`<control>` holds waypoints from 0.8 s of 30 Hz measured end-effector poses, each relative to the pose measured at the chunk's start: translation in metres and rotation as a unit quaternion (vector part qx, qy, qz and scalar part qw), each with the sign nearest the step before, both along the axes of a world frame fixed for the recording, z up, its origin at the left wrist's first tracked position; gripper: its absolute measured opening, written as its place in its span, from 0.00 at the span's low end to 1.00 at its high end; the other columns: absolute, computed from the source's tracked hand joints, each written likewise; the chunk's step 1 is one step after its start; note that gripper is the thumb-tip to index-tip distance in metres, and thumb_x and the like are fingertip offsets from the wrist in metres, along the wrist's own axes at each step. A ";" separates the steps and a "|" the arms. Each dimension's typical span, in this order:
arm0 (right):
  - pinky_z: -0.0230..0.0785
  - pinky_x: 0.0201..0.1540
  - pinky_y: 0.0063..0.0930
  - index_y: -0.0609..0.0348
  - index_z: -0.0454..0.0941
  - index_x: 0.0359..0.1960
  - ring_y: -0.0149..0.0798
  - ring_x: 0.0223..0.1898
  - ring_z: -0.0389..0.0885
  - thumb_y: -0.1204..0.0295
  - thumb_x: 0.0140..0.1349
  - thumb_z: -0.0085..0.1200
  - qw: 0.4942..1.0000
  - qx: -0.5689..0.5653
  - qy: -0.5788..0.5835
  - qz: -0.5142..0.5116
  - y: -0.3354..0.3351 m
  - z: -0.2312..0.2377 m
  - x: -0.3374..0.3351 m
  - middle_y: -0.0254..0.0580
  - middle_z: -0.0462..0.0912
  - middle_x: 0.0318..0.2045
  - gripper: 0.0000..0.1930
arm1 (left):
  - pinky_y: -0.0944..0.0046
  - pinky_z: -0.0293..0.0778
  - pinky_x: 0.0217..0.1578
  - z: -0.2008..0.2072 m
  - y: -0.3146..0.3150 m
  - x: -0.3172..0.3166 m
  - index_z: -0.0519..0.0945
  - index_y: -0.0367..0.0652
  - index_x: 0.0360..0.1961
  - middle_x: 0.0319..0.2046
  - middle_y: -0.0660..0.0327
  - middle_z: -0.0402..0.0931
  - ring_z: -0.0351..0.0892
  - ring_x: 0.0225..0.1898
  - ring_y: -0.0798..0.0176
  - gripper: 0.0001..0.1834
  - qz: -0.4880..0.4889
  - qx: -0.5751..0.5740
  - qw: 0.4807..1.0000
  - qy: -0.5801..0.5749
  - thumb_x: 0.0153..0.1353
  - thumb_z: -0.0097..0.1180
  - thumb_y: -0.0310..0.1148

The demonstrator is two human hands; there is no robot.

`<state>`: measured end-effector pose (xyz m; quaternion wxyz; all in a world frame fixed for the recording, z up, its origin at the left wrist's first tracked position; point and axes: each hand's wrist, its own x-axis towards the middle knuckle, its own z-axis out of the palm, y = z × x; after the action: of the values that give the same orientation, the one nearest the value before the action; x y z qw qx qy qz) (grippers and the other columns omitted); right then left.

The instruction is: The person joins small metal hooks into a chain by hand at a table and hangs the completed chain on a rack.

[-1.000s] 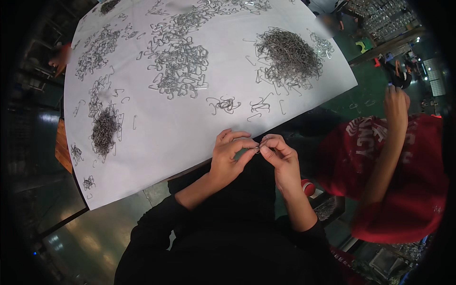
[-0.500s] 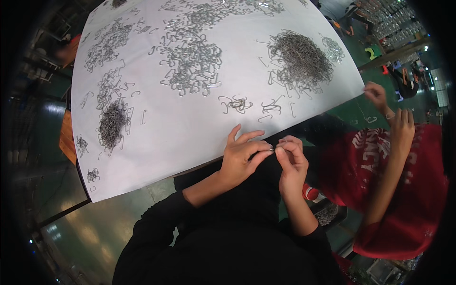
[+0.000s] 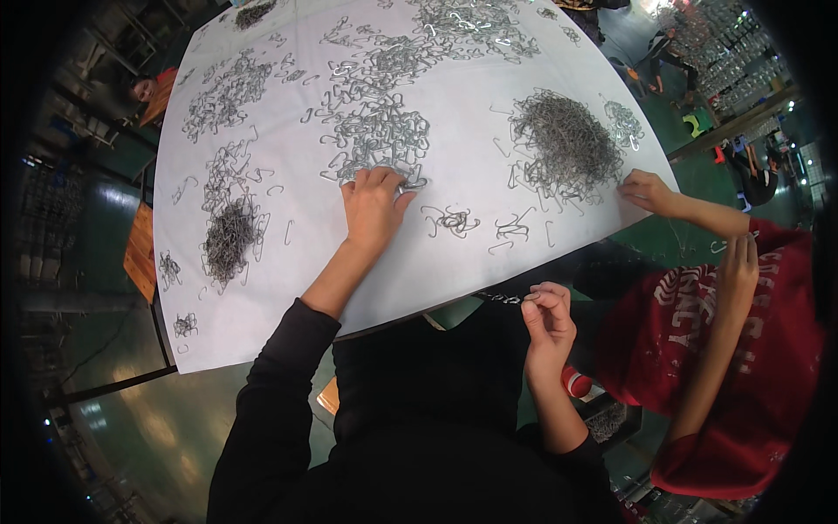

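Observation:
My left hand (image 3: 374, 212) is at the near end of the middle spread of silvery metal hooks (image 3: 375, 131) on the white table. Its fingers curl down, and a shiny metal hook (image 3: 414, 184) shows between thumb and forefinger. Just off the table's front edge, my right hand (image 3: 550, 327) pinches the end of a short chain of linked metal pieces (image 3: 502, 299), which stretches to the left against the dark background. Between the hands on the table lie a small tangle of hooks (image 3: 452, 220) and a few loose hooks (image 3: 511, 227).
A big dark heap of hooks (image 3: 567, 140) lies at the right, another heap (image 3: 230, 237) at the left. Beside me on the right sits a co-worker in a red shirt (image 3: 742, 367), one hand (image 3: 648, 192) at the table edge. A container of metal pieces (image 3: 608, 423) stands low between us.
My left hand has left my right hand and reached forward and left to the middle hooks. My right hand keeps its pinch, the chain now visible. The co-worker's hand has moved onto the table.

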<state>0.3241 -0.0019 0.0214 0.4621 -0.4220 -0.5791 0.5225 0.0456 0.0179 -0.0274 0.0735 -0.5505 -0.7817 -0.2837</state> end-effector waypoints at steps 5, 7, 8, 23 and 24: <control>0.63 0.44 0.22 0.62 0.75 0.31 0.32 0.40 0.70 0.80 0.53 0.58 1.000 0.007 -0.015 0.004 0.002 -0.006 0.005 0.39 0.71 0.38 0.05 | 0.57 0.67 0.39 0.009 0.002 0.000 0.79 0.44 0.28 0.33 0.64 0.78 0.74 0.37 0.58 0.05 -0.028 0.000 0.999 -0.019 0.49 0.62 0.30; 0.63 0.45 0.24 0.63 0.75 0.30 0.35 0.40 0.71 0.81 0.52 0.57 0.999 0.026 -0.032 0.002 0.003 -0.001 0.000 0.41 0.72 0.37 0.05 | 0.58 0.70 0.35 0.013 0.002 -0.004 0.79 0.42 0.28 0.30 0.61 0.78 0.76 0.32 0.57 0.04 -0.061 0.002 0.993 -0.100 0.50 0.59 0.28; 0.63 0.45 0.24 0.63 0.75 0.30 0.36 0.41 0.71 0.81 0.52 0.57 0.998 0.038 -0.041 0.003 0.000 0.004 0.002 0.41 0.72 0.36 0.05 | 0.59 0.71 0.33 0.012 -0.003 -0.002 0.79 0.42 0.29 0.28 0.59 0.78 0.77 0.30 0.56 0.03 -0.076 0.005 0.987 -0.140 0.50 0.58 0.27; 0.64 0.42 0.25 0.61 0.77 0.28 0.36 0.37 0.71 0.77 0.49 0.60 0.994 0.055 -0.085 0.039 0.006 0.000 -0.003 0.39 0.72 0.34 0.05 | 0.64 0.73 0.34 0.084 -0.029 0.073 0.80 0.40 0.38 0.31 0.58 0.77 0.76 0.33 0.58 0.10 -0.309 -0.026 0.895 -0.320 0.54 0.56 0.21; 0.64 0.42 0.25 0.60 0.77 0.28 0.36 0.37 0.71 0.77 0.49 0.61 0.994 0.058 -0.087 0.043 0.006 0.003 -0.005 0.39 0.72 0.34 0.05 | 0.63 0.73 0.34 0.086 -0.031 0.080 0.80 0.40 0.38 0.31 0.57 0.76 0.76 0.34 0.57 0.10 -0.332 -0.020 0.893 -0.305 0.53 0.57 0.21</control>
<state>0.3196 0.0044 0.0241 0.4110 -0.4134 -0.6635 0.4690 0.1258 -0.0130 0.0583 -0.2782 -0.6655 -0.5433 -0.4296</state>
